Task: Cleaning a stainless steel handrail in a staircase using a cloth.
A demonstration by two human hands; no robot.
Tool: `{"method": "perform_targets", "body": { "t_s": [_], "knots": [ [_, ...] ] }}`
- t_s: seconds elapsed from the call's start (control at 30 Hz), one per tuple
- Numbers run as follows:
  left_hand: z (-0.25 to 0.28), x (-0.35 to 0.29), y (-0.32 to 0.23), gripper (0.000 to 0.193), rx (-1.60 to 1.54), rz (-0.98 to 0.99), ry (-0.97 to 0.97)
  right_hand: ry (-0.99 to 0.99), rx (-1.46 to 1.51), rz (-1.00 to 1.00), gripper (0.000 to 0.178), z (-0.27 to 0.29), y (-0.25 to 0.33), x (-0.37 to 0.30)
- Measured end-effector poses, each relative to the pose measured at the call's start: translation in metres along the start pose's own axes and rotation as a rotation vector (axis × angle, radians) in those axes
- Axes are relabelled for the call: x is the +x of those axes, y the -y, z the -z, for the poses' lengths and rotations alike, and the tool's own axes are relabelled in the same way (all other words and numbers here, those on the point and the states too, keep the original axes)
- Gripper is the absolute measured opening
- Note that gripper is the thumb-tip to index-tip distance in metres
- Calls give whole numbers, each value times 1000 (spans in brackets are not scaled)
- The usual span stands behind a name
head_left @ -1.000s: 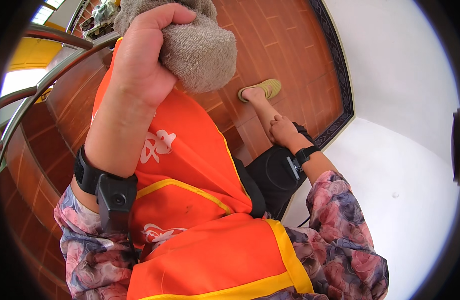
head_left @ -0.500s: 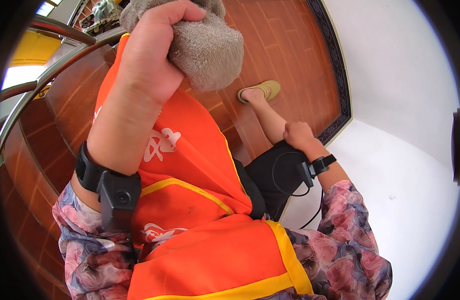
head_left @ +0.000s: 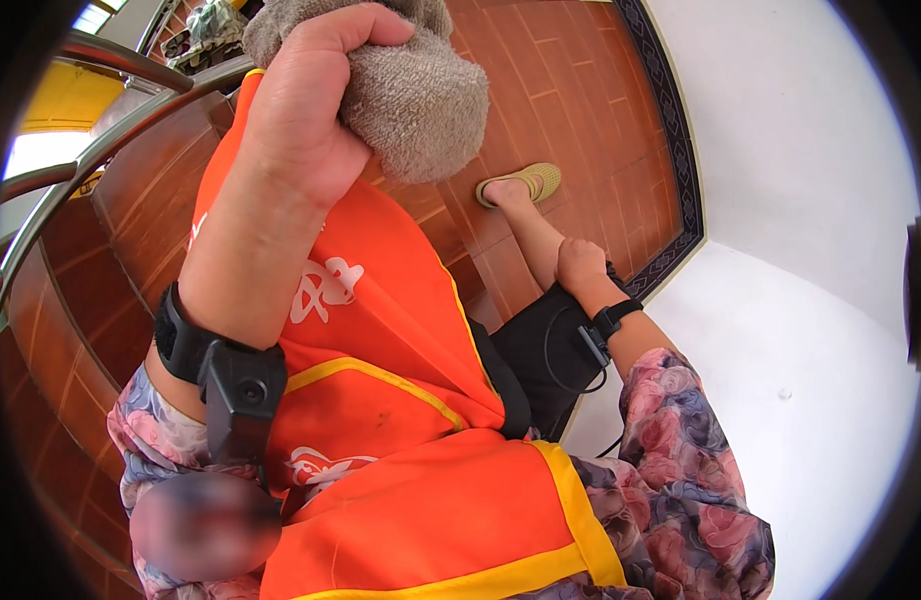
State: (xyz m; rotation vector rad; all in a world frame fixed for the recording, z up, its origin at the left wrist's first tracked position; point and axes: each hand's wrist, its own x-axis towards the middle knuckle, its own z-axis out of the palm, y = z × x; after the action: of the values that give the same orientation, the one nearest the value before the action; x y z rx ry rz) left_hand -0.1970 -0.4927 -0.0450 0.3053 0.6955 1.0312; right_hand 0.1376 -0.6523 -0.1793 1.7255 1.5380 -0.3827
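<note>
My left hand (head_left: 311, 110) is raised at the top, closed round a bunched grey-brown terry towel (head_left: 416, 110). The thumb lies over the towel, and part of the cloth bulges out on the right side of the fist. Lower right, my right hand (head_left: 583, 264) rests at the bent knee, by the edge of the black trouser leg (head_left: 541, 345). Its fingers are curled in, and whether they grip any cloth is hidden. An orange apron (head_left: 381, 290) with yellow trim covers my front.
Brown wooden stairs (head_left: 71, 270) drop away on the left beside a curved metal handrail (head_left: 121, 125). My foot in a yellow-green slipper (head_left: 541, 180) stands on the reddish tiled floor (head_left: 581, 110). A white wall (head_left: 781, 130) rises at right, and a thin black cable (head_left: 551, 345) loops by my right wrist.
My right hand and forearm have moved slightly left along the knee. My left hand and the towel stay almost in place.
</note>
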Motion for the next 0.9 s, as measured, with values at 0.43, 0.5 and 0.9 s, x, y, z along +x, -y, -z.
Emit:
{"method": "perform_targets", "body": {
  "t_s": [0.43,0.5,0.9],
  "knots": [
    [-4,-2,-2,23,28,-10,-14,198,10,130,21,37,-9,-5],
    [-2,-1,-1,23,26,-23,-20,207,-51,126,22,36,-3,-7],
    [1,1,-1,22,23,-7,-8,64,155,29,12,8,-30,10]
  ]
}}
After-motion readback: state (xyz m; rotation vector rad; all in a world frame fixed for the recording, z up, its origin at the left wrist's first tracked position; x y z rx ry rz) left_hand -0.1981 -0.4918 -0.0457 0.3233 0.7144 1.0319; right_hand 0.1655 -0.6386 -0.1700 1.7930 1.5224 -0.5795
